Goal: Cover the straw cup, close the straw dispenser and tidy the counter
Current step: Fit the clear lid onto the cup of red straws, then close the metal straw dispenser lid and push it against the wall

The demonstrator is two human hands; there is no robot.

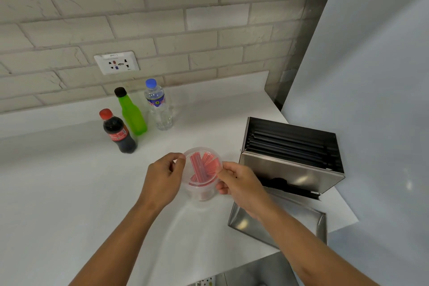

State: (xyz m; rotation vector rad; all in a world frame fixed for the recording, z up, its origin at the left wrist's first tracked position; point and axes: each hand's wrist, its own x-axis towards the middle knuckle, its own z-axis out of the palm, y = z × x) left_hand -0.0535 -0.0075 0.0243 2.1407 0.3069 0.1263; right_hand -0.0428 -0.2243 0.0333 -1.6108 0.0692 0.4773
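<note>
A clear straw cup (201, 179) filled with red straws (204, 166) is seen at the centre of the white table (69, 193), with a transparent lid (202, 165) being held at its rim. The lid's edge is pinched at 9 o'clock by the left hand (162, 181) and at 3 o'clock by the right hand (241, 186); whether it is fully pressed home cannot be told. The covering step is judged to be under way, not finished. At 3 o'clock of the cup, the steel straw dispenser (290, 160) is shown open, black straws (292, 144) exposed and its lid (278, 220) lying flat toward 5 o'clock; closing it is judged still to be done. Three bottles, cola (118, 132), green (132, 114) and water (159, 105), are left grouped at 11 o'clock, so tidying also appears outstanding.
</note>
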